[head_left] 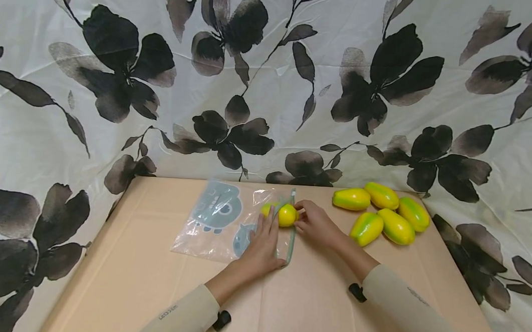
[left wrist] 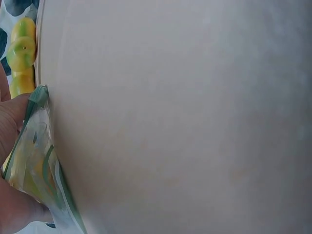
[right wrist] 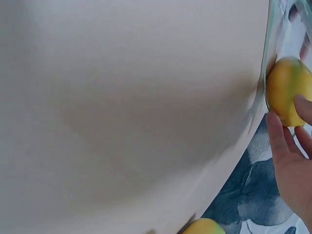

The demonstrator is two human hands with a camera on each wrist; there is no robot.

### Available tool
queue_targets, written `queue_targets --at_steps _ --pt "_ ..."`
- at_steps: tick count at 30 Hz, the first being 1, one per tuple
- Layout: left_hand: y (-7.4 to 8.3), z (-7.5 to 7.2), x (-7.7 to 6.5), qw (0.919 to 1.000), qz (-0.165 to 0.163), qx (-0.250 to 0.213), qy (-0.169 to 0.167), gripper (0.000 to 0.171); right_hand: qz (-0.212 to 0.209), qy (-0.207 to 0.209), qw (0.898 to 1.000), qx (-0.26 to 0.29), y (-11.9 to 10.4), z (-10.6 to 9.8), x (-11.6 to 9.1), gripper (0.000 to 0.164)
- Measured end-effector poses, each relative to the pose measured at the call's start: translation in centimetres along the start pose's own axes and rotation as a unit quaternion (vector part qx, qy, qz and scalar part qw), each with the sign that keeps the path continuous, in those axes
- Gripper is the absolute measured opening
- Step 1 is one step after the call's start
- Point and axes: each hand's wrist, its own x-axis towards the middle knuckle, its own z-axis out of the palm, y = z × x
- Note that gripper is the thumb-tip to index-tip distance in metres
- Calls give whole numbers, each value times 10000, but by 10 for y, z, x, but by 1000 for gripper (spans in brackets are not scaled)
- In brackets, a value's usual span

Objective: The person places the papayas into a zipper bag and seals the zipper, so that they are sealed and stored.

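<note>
A clear zip bag point(head_left: 218, 211) printed with blue cartoon figures lies flat, its green-edged mouth facing right. My left hand point(head_left: 260, 250) holds the bag near that mouth, fingers stretched over the top film; in the left wrist view the bag's mouth point(left wrist: 35, 161) gapes between thumb and fingers. At the mouth, my right hand point(head_left: 319, 225) grips a yellow-green mango point(head_left: 288, 215), thumb on one side and fingertips on the other in the right wrist view. Another mango point(head_left: 266, 208) shows through the film, partly covered by the left fingers.
Several more yellow-green mangoes point(head_left: 396, 226) sit in a cluster at the back right of the light tan table point(head_left: 308, 298). Behind the table's far edge hangs a white cloth point(head_left: 294, 137) with dark flowers.
</note>
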Motion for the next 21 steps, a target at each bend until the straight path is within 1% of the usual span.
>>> queue_targets --at_steps 7,10,13,16,21 --pt "2 0 7 9998 9 198 29 135 96 307 9992 -242 -3 3 18 36" --pt "2 -1 9 9996 52 270 70 135 69 419 9989 -219 -4 4 25 33" --pt "2 -1 11 9995 68 301 73 134 -45 526 9983 -256 -4 7 31 32" --pt "3 0 13 9996 62 274 66 132 -68 609 9975 -354 -4 10 34 31" --pt "3 2 16 9997 25 227 67 132 29 651 9968 -466 0 10 35 32"
